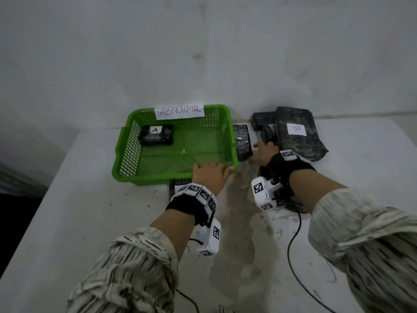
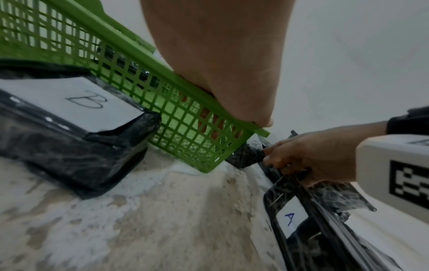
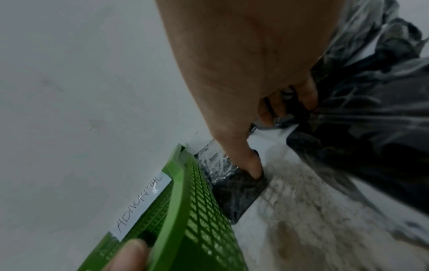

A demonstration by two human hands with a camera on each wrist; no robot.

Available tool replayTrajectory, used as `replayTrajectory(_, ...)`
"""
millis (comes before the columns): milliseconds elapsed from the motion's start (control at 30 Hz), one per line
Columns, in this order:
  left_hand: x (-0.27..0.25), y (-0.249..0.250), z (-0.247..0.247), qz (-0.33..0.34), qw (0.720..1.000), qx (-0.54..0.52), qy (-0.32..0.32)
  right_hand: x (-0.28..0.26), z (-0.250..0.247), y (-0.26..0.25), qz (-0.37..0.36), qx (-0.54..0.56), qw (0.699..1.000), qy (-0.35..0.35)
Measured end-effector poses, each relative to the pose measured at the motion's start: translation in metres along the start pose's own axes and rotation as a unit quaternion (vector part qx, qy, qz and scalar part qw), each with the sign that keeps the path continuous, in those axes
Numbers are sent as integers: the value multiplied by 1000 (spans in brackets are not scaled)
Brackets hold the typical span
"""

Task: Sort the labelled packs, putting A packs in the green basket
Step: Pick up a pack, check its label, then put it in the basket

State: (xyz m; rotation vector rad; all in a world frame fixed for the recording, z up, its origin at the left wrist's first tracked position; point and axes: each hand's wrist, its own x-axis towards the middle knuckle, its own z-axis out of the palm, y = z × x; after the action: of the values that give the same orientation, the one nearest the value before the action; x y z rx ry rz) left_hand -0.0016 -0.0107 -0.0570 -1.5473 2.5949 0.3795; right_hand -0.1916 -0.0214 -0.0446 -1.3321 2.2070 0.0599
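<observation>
The green basket, tagged ABNORMAL, holds one black pack labelled A at its back left. My left hand grips the basket's near right rim, fingers inside the mesh. My right hand is right of the basket. Its fingers curl into the black wrap of a pack, and its thumb touches a small black pack beside the basket. Another pack labelled A lies just under that hand. Whether the gripped wrap is its own is unclear.
A large pack labelled B lies at the back right with a dark pack behind it. Another B pack sits against the basket's front. A black cable trails over the white table. The wall stands close behind.
</observation>
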Motion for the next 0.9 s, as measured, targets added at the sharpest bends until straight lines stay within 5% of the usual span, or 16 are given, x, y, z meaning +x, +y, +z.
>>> replayTrajectory(100,-1,0,0,7,1000,21,0,-2,-7,4,2,-117,991,-65)
replayTrajectory(200,-2,-1,-2,8,1000,19,-10,0,-4,11,-14,-123,984,-127)
replayTrajectory(433,-3,0,-3,9,1000,16,-16,-5,9,14,-41,-127,982,-131)
replayTrajectory(633,-3,2,-10,-12,999,-22,-40,-10,-9,5,-57,-18,990,-131)
replayTrajectory(733,-6,2,-15,-30,992,-123,6,-20,-25,4,-93,90,977,-168)
replayTrajectory(900,-7,2,-26,-21,960,-265,90,-35,-44,-2,-119,340,917,-173)
